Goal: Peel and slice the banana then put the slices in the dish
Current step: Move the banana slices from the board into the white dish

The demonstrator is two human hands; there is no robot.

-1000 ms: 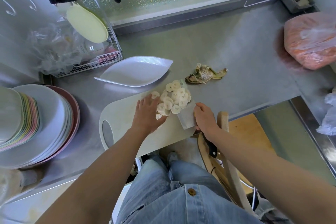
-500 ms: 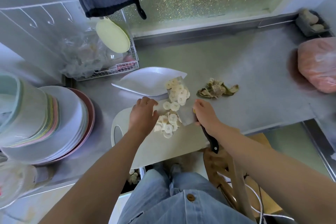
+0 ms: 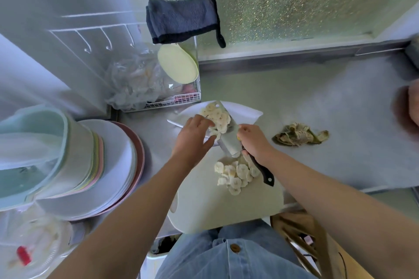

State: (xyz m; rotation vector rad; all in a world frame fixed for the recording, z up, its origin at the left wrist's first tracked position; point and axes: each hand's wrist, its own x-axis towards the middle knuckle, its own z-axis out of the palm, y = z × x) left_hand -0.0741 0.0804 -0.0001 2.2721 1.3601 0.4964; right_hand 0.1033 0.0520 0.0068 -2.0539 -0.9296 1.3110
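My right hand (image 3: 254, 140) grips the black handle of a cleaver (image 3: 229, 142), and the flat blade hangs over the white dish (image 3: 247, 112). Several banana slices (image 3: 216, 116) lie on the blade. My left hand (image 3: 193, 135) touches those slices at the blade's left side with its fingers stretched out. A second heap of banana slices (image 3: 237, 174) lies on the pale cutting board (image 3: 217, 206) below the knife. The brown banana peel (image 3: 299, 136) lies on the steel counter to the right.
A tall stack of plates and bowls (image 3: 68, 165) fills the left side. A wire rack (image 3: 181, 97) with a plastic bag and a pale lid stands behind the dish. A dark cloth (image 3: 183, 19) hangs above it. A wooden stool (image 3: 301, 229) sits below the counter edge.
The cleaver, loaded with slices, has lifted off the board and moved to over the dish. My left hand followed it, steadying the slices. One heap stayed on the board.
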